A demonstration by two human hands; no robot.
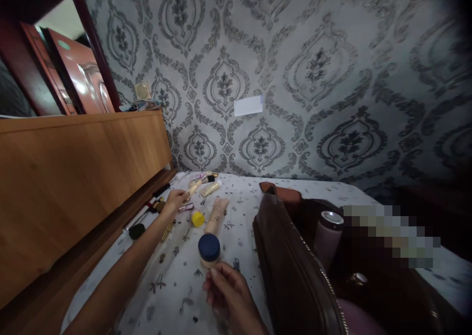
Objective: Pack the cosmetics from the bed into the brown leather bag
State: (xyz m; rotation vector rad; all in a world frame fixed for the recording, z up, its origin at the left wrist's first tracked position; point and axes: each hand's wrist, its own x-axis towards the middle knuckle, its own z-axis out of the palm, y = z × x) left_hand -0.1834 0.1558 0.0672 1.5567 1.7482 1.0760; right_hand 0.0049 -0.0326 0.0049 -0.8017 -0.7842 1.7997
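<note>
My left hand [176, 198] reaches to the far left of the patterned cloth, its fingers closed on a slim cream-coloured tube [193, 189]. A pale gold tube [210, 188] and a small pink item [186, 207] lie close by. My right hand [229, 292] is nearer, fingers curled and thumb against them, just in front of a jar with a dark blue lid [209, 247]. Whether those fingers touch the jar or hold anything small is hidden. Behind the jar lie a beige tube [217, 215] and a small yellow-capped container [197, 219].
An open dark brown zippered bag [280, 256] stands at right, with a pink silver-topped bottle [329, 237] inside. Brushes [142, 211] and a dark round item [136, 232] lie along the left edge, beside a wooden panel [84, 178]. A patterned wall [258, 69] rises behind.
</note>
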